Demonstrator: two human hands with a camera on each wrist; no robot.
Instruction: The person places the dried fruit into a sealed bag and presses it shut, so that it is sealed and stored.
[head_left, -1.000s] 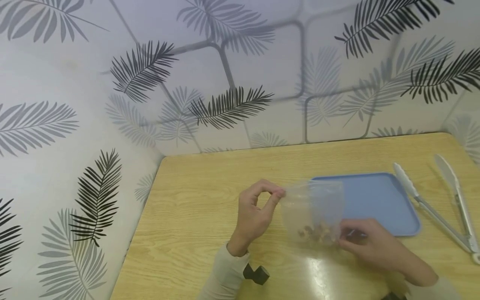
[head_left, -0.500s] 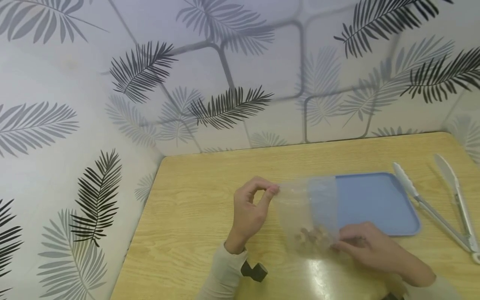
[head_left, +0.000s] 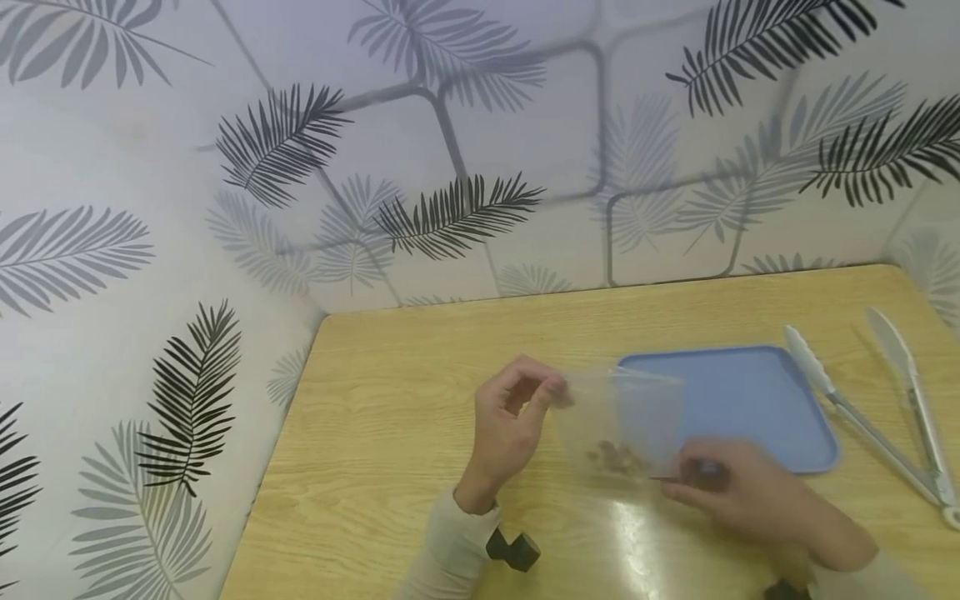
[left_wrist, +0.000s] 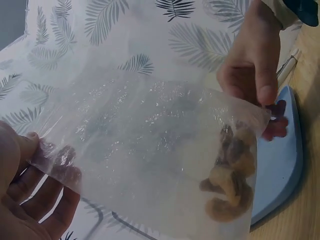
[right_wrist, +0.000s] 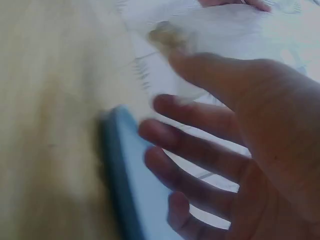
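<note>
A clear plastic bag (head_left: 622, 417) hangs in front of the wall in the head view. Several brown, curved pieces (left_wrist: 230, 185), perhaps dried mushrooms or nuts, are gathered at its bottom. My left hand (head_left: 510, 429) pinches the bag's upper left corner between thumb and fingers. At the lower right corner is my right hand (head_left: 757, 496), blurred in the head view. Its thumb (right_wrist: 210, 72) lies against the bag, and its other fingers (right_wrist: 195, 145) are spread apart from the thumb in the right wrist view. Whether the bag's edge touches those fingers is unclear.
A blue tray (head_left: 750, 400) lies on the wooden table (head_left: 390, 417), partly behind the bag. Metal tongs (head_left: 885, 442) with pale tips lie spread at the tray's right. A wall with a leaf pattern (head_left: 465, 208) borders the table's back.
The bag first swung slightly left, then came back right with the left hand. The pieces shifted at its bottom. My right hand stays near the lower right corner, its fingers parting from the thumb.
</note>
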